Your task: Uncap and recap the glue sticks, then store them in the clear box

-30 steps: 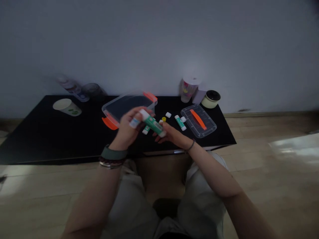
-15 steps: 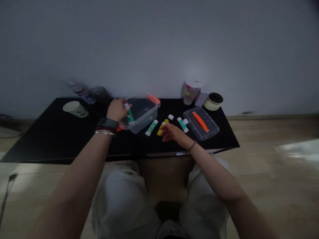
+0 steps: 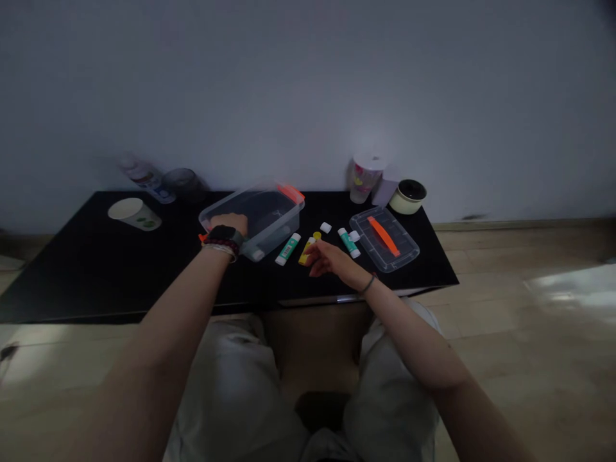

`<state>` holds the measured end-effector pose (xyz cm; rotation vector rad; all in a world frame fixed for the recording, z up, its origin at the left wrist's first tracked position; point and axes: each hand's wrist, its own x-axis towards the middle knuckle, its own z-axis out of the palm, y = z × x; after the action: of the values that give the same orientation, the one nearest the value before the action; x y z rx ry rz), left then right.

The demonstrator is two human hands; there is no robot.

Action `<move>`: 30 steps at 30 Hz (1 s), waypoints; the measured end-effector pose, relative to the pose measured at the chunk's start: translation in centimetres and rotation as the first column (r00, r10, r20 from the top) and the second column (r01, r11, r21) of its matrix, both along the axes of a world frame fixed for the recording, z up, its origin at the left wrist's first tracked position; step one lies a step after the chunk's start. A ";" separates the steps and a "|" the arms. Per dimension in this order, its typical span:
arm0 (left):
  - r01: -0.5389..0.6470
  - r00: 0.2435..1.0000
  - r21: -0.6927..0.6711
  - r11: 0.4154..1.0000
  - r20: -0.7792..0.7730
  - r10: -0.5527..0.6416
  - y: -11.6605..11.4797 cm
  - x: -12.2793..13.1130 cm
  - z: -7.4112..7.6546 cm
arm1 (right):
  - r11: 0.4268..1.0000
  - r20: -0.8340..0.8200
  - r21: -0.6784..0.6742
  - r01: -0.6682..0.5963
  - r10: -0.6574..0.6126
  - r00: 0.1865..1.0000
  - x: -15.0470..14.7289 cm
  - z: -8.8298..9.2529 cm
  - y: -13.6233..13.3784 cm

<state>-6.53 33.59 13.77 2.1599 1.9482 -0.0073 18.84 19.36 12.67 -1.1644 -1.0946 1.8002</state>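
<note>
Where the black desk (image 3: pixel 72 269) stretches farthest to the left of the left fingers, a paper cup (image 3: pixel 129 210) is seen. Behind the cup, by the wall, a bottle (image 3: pixel 142 174) and a dark glass (image 3: pixel 181 181) are placed. The left hand (image 3: pixel 230 223) is lowered into a clear box (image 3: pixel 282 224) with orange latches. Its fingers are turned down into the box and hidden by the back of the hand, so it cannot be told whether they are spread or closed. A white end (image 3: pixel 258 255) of something is seen through the box wall, just right of those fingers and nearer the desk edge. Between the two hands a green glue stick (image 3: pixel 287 249) is laid on the desk. Just right of it a yellow glue stick (image 3: pixel 305 251) is met by the fingertips (image 3: pixel 312 255) of the right hand (image 3: pixel 332 262). These fingers are loosely spread and not wrapped round the stick. Beyond them a yellow cap (image 3: pixel 317 235) and a white cap (image 3: pixel 326 227) are scattered, and to their right a second green glue stick (image 3: pixel 347 242) is laid with a small white cap (image 3: pixel 357 235) touching it. Farther right a clear lid (image 3: pixel 402 247) with an orange handle is laid flat, and behind it a lidded cup (image 3: pixel 366 176) and a cream tub (image 3: pixel 407 196) are placed by the wall.
</note>
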 end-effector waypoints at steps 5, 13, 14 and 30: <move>-0.042 0.982 -0.039 0.998 -0.184 0.034 -0.5 1.1 1.4 | 0.999 -0.010 0.007 0.033 -0.033 0.999 0.5 0.4 0.3; 0.235 0.968 0.406 0.883 -0.019 -0.248 -8.6 6.7 3.3 | 0.921 0.169 0.213 0.326 -0.363 0.916 4.6 1.2 2.9; 0.268 0.959 0.368 0.890 -0.009 -0.285 -9.7 7.2 2.8 | 0.901 0.270 0.283 0.329 -0.404 0.874 5.3 1.1 3.2; 0.223 0.963 0.151 0.963 0.121 -0.242 -10.5 6.7 -2.9 | 0.985 0.994 -0.044 -0.168 0.026 -0.105 6.4 -3.0 4.2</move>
<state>0.17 23.06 10.84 2.3954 1.6530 0.2362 25.19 23.57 9.70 -2.5916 -2.0704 0.4625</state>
